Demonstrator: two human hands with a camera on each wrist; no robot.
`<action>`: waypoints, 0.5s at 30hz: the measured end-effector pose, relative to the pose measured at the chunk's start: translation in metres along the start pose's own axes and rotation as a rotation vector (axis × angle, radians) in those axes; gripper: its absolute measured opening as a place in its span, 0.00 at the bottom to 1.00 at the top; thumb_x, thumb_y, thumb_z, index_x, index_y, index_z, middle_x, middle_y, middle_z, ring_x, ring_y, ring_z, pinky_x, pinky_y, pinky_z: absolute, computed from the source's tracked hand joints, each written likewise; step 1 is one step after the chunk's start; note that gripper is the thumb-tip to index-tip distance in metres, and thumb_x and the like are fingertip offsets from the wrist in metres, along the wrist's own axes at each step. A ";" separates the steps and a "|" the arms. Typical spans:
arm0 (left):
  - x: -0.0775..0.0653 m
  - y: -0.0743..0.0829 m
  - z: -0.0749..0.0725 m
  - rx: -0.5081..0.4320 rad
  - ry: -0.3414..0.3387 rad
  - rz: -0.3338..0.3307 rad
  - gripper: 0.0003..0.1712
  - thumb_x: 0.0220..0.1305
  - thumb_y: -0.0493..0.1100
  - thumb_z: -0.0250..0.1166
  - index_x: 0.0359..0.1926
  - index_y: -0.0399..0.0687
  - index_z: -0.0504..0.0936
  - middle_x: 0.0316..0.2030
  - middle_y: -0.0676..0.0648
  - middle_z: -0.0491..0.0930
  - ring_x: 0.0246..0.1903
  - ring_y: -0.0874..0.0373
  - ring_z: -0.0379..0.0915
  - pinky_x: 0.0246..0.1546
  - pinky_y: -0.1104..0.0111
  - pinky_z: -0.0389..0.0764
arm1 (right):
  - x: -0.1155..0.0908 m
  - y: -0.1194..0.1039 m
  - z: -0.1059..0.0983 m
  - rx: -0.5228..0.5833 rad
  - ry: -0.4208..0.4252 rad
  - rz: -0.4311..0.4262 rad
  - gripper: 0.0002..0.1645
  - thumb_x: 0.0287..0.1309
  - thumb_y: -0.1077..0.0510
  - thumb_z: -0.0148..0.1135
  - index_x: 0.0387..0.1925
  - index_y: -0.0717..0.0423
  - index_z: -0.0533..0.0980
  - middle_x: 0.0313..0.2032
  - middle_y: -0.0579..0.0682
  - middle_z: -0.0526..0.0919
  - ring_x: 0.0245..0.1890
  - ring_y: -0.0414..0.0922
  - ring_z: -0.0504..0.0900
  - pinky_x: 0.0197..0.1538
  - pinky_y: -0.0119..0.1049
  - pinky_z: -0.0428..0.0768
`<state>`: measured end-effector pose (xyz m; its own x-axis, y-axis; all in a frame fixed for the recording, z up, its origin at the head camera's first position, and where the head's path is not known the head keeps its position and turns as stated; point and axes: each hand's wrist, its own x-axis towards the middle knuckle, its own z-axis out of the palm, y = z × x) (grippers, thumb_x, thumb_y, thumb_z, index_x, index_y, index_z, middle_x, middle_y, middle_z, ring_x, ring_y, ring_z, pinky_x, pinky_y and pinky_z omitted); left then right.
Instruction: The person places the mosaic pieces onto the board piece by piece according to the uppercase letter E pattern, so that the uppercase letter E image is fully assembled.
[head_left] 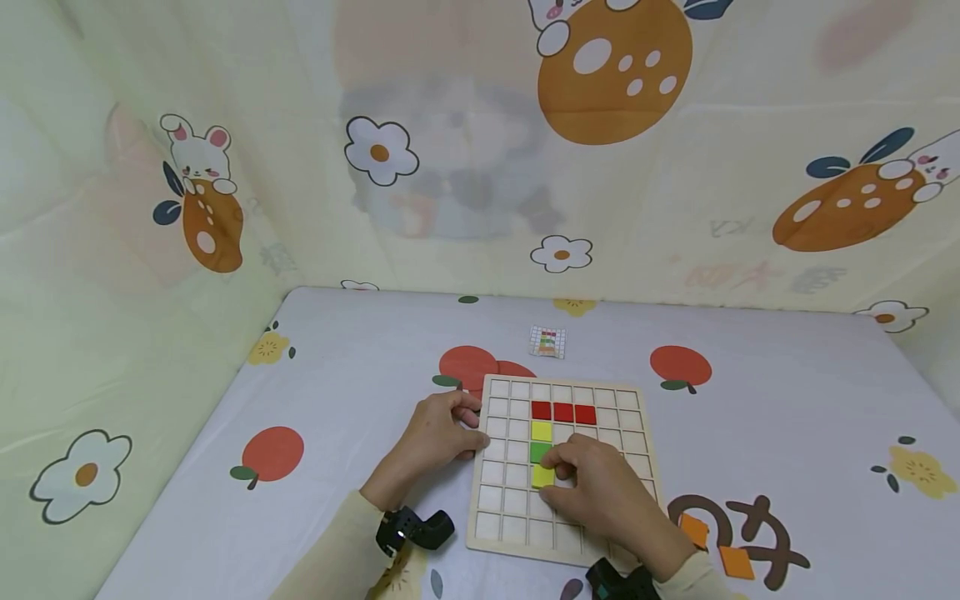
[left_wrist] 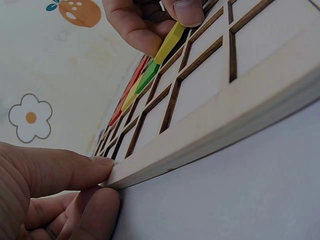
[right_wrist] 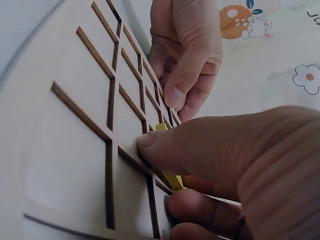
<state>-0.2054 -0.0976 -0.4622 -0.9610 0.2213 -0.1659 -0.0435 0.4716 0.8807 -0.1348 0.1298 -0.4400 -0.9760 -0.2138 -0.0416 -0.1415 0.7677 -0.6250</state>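
Observation:
A light wooden grid board (head_left: 513, 502) lies on the table. My left hand (head_left: 431, 433) holds its left edge, the thumb (left_wrist: 75, 172) on the rim and the curled fingers beside and below. Over the lower middle cells, my right hand (head_left: 600, 483) pinches a yellow square tile (head_left: 542, 477) between thumb and fingers. In the left wrist view that yellow tile (left_wrist: 170, 44) tilts up from the grid, just below the green tile (head_left: 539, 452). Another yellow tile (head_left: 542, 431) sits above the green one. Three red tiles (head_left: 563, 412) form a row across the top of this column.
Two orange tiles, one nearer the board (head_left: 693, 530) and one nearer me (head_left: 737, 562), lie on the cloth to the right. Behind the board is a small card (head_left: 547, 342) printed with a coloured grid pattern. Patterned curtains (head_left: 465, 208) close in the back and sides.

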 end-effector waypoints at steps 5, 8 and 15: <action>0.000 0.000 0.000 0.004 0.000 0.002 0.24 0.55 0.31 0.77 0.53 0.36 0.82 0.34 0.47 0.79 0.24 0.59 0.78 0.26 0.68 0.86 | 0.000 0.001 0.001 0.011 0.007 -0.001 0.12 0.45 0.62 0.82 0.31 0.48 0.85 0.26 0.41 0.74 0.29 0.40 0.71 0.33 0.32 0.70; 0.000 0.000 0.000 0.005 0.000 0.007 0.23 0.55 0.31 0.77 0.53 0.35 0.82 0.34 0.47 0.79 0.24 0.59 0.78 0.26 0.68 0.86 | 0.000 0.001 0.002 0.011 0.011 0.001 0.12 0.46 0.62 0.82 0.32 0.47 0.85 0.26 0.41 0.74 0.29 0.40 0.71 0.34 0.33 0.70; 0.000 0.000 0.000 -0.002 -0.006 0.010 0.24 0.56 0.31 0.77 0.54 0.35 0.82 0.34 0.47 0.79 0.24 0.59 0.78 0.26 0.68 0.86 | 0.001 0.001 0.003 0.014 0.004 0.024 0.13 0.46 0.60 0.83 0.33 0.47 0.86 0.26 0.42 0.73 0.30 0.41 0.71 0.34 0.33 0.70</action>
<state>-0.2052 -0.0979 -0.4619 -0.9598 0.2308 -0.1597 -0.0345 0.4676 0.8832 -0.1351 0.1287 -0.4430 -0.9797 -0.1931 -0.0538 -0.1157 0.7639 -0.6349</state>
